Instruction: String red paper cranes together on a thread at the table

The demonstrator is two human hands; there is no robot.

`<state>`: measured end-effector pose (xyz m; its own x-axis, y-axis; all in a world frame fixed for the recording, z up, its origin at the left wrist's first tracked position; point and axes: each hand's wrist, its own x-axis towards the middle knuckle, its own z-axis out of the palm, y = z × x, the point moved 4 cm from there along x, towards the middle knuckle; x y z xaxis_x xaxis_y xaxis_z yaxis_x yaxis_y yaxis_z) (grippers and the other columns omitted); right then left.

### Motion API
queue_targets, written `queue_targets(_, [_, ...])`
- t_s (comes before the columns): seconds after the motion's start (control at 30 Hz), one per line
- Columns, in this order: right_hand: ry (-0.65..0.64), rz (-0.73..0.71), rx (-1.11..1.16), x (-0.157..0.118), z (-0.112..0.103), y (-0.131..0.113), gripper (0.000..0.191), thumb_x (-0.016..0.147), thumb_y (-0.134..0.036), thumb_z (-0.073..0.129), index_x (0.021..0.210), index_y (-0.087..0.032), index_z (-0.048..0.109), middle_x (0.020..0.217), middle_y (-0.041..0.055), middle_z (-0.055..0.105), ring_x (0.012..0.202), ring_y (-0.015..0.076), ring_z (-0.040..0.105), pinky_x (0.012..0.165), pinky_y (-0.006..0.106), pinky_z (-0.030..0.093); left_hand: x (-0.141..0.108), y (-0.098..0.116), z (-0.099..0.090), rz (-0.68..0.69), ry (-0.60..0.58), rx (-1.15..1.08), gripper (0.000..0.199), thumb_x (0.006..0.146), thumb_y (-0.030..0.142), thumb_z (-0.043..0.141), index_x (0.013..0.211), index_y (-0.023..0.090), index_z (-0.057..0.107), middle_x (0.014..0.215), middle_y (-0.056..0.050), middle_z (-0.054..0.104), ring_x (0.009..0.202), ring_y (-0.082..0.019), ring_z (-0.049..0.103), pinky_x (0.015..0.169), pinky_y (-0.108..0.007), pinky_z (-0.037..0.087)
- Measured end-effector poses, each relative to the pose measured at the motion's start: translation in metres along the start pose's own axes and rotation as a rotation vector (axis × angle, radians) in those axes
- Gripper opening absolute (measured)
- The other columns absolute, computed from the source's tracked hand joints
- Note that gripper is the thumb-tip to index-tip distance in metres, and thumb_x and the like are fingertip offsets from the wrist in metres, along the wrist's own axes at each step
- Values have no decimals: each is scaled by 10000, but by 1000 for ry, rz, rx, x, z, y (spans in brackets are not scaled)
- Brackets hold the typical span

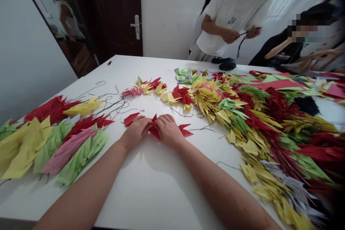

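Left of your left hand, strung paper bundles lie in yellow, green, pink and red. Black threads lie beyond that hand, to its left. A red folded piece shows just beside it. Your left hand pinches the red folded paper, located between both hands. Your right hand pinches the same paper, fingers curled. A multicoloured paper pile extends right of your right hand.

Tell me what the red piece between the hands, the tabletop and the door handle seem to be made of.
Red piece: likely matte paper, given its crisp, pointed edges. Tabletop: smooth, white, no visible grain; perhaps laminate or painted board, can't tell. Door handle: probably metal, given its silvery sheen.
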<state>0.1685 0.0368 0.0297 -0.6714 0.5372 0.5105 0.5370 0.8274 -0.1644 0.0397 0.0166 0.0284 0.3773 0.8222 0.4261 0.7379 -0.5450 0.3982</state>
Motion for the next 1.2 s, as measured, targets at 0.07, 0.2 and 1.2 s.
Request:
queue_targets(0.07, [12,20,43,-1,3,1,147,841,-138,378,830,-169,521,841,86,573,832,200,456,841,354,345,0,0,0,-17,-9,-32,217,904,269,296,830,198,487,847,-15,621,794,-142,548,983,-358,325])
queue_targets(0.2, [36,91,181,-3,4,5,131,828,-116,361,797,-173,474,812,75,551,788,184,461,818,343,365,0,0,1,-42,-14,-53,198,901,269,305,844,195,480,843,-16,608,819,-148,530,969,-354,333])
queue_targets(1.2, [196,-140,175,-2,-8,4,113,841,-189,480,815,-185,590,860,42,615,876,153,491,855,329,378,-1,1,-3,-100,-8,-78,208,896,270,340,923,161,516,915,-45,599,926,-170,492,887,-327,390])
